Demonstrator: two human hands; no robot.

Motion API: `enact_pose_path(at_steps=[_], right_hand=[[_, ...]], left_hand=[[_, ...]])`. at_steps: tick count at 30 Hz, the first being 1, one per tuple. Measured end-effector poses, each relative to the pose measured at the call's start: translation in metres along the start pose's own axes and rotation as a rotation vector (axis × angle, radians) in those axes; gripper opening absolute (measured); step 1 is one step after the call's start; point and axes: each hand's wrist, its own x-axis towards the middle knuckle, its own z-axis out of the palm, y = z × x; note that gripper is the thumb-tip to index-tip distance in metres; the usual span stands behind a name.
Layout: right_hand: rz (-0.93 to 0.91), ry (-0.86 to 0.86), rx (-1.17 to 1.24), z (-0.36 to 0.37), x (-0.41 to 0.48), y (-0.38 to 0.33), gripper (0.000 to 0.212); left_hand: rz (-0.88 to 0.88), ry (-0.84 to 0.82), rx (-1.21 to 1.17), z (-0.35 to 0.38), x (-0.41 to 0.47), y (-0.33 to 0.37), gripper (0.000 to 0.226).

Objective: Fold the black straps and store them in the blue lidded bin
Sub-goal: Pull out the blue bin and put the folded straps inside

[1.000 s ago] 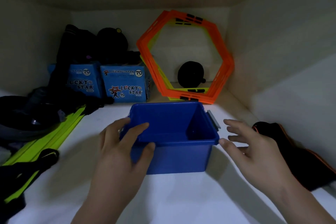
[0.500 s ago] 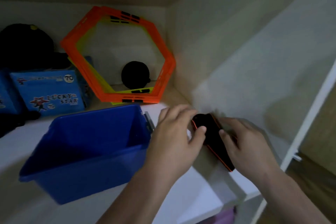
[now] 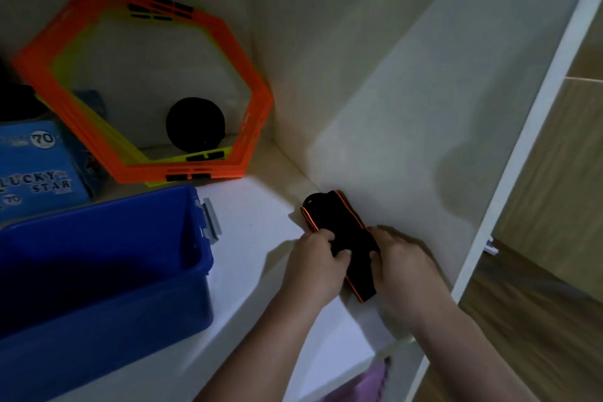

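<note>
A black strap with orange edging (image 3: 336, 222) lies on the white shelf against the right wall. My left hand (image 3: 315, 263) grips its left edge and my right hand (image 3: 399, 266) grips its right side, fingers curled over the fabric. The middle of the strap is partly hidden by my fingers. The blue bin (image 3: 98, 271) stands open and looks empty at the left, with a grey latch (image 3: 212, 219) on its right end. No lid is visible.
Orange and yellow hexagon rings (image 3: 241, 127) lean against the back wall with a black round object (image 3: 195, 124) behind them. Blue "Lucky Star" boxes (image 3: 36, 170) stand at the far left. The shelf's front edge (image 3: 385, 349) and white cabinet upright (image 3: 509, 173) are at the right.
My left hand left the bin and both hands moved right to the strap, then closed on it. The view swung right and down.
</note>
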Motion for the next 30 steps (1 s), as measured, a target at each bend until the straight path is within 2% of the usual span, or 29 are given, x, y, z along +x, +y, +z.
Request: enact_pose_path(at_steps=[3, 5, 7, 10, 14, 19, 23, 27, 30], right_hand=[[0.046, -0.031, 0.023, 0.0, -0.009, 0.0, 0.049], [0.068, -0.042, 0.052, -0.003, -0.015, -0.002, 0.05], [0.095, -0.041, 0.089, -0.006, -0.02, -0.003, 0.047], [0.146, -0.048, 0.173, -0.01, -0.025, -0.004, 0.041], [0.186, -0.007, 0.389, -0.014, -0.032, -0.004, 0.019], [0.175, 0.108, 0.801, -0.032, -0.028, -0.023, 0.037], [0.076, 0.141, 1.073, -0.055, -0.01, -0.056, 0.04], [-0.017, 0.069, 1.128, -0.072, 0.02, -0.092, 0.047], [-0.098, -0.038, 1.139, -0.076, 0.037, -0.129, 0.058]], left_hand=[[-0.025, -0.025, -0.036, 0.001, -0.003, -0.004, 0.052], [-0.061, -0.046, -0.129, 0.003, -0.007, -0.007, 0.057], [-0.083, -0.065, -0.201, 0.006, -0.012, -0.01, 0.048], [-0.111, -0.098, -0.226, 0.006, -0.018, -0.012, 0.019], [-0.079, -0.11, -0.314, 0.004, -0.028, -0.016, 0.018], [-0.007, 0.002, -0.521, -0.027, -0.038, 0.001, 0.039], [0.094, 0.119, -0.571, -0.074, -0.039, 0.025, 0.031], [0.168, 0.262, -0.489, -0.132, -0.039, 0.033, 0.017], [0.195, 0.336, -0.414, -0.173, -0.05, 0.024, 0.025]])
